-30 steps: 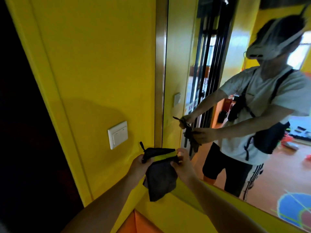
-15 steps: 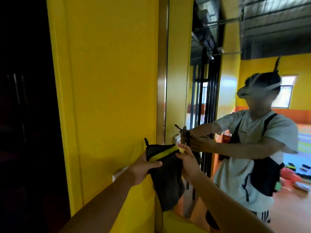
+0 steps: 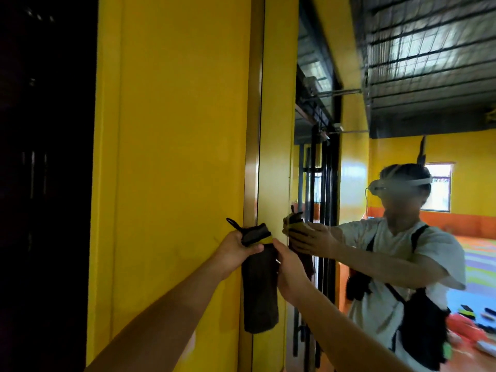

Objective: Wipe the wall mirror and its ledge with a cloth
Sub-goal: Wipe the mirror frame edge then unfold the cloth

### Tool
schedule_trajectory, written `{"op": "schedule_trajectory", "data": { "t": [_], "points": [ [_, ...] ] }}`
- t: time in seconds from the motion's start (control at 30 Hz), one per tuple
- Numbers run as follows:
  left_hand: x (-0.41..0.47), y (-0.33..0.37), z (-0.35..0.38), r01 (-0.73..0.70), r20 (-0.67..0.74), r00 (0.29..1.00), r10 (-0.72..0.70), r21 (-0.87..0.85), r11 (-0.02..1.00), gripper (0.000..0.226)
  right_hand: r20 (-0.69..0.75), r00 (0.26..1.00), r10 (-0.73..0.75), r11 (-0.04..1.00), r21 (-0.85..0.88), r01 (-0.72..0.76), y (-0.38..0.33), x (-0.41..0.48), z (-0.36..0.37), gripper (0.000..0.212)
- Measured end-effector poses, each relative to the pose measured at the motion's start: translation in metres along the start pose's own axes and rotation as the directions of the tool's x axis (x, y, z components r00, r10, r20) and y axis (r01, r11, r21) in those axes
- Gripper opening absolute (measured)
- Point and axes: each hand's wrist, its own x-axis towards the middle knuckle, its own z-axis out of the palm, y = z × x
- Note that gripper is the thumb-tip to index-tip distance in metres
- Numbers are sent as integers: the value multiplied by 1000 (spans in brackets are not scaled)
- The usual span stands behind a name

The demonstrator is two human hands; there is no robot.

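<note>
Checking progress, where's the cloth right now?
Head view, centre: the cloth hangs from the left hand and right hand, in front of the mirror frame.

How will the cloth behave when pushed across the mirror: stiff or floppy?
Probably floppy: the cloth hangs limp. Likely light: the left hand and right hand hold it near its top. It may bunch unless pressed flat.
</note>
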Motion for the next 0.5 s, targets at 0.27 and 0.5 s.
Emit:
{"op": "schedule_trajectory", "data": {
  "t": [0.27,0.5],
  "points": [
    [21,40,-8,-98,-45,994,100,54,994,39,134,964,-232,968,-69,242,-34,25,9,41],
    [64,106,-27,-148,-99,983,155,70,986,26,130,686,-716,453,-661,598,-66,52,46,47]
  ]
}}
